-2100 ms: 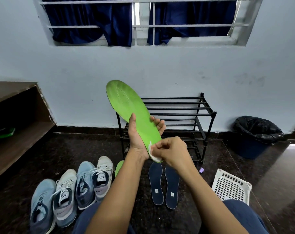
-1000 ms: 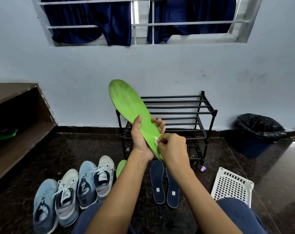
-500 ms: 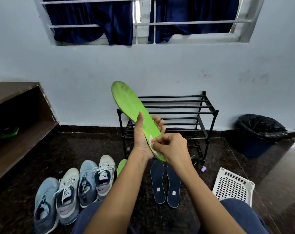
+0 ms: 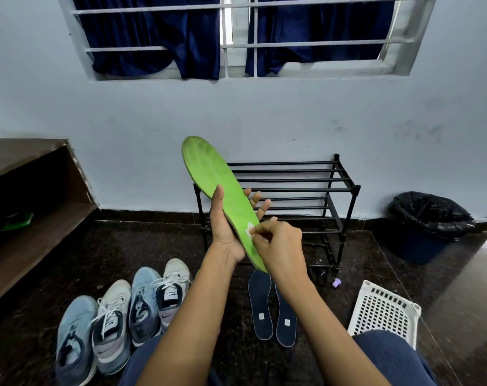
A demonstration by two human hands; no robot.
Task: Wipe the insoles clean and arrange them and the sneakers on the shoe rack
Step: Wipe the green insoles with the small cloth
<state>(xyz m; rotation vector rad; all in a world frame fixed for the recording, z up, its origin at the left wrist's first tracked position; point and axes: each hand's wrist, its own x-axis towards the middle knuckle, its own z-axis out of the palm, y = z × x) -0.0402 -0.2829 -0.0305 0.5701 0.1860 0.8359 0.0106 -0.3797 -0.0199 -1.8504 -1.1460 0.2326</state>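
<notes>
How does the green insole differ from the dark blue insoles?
The green insole is held up, tilted, in the left hand, the right hand pinching a white wipe against it; the dark blue insoles lie flat on the floor. Each dark blue one bears a pale square; the green shows none.

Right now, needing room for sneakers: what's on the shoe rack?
On the shoe rack, the visible bars hold nothing. The green insole, left hand and right hand hide its left end.

From the right hand [image 4: 278, 246]: rack [image 4: 292, 180] behind, sneakers [image 4: 120, 316] on the floor [image 4: 42, 288] to the left, two insoles [image 4: 273, 310] just nearer, basket [image 4: 384, 310] to the right.
</notes>
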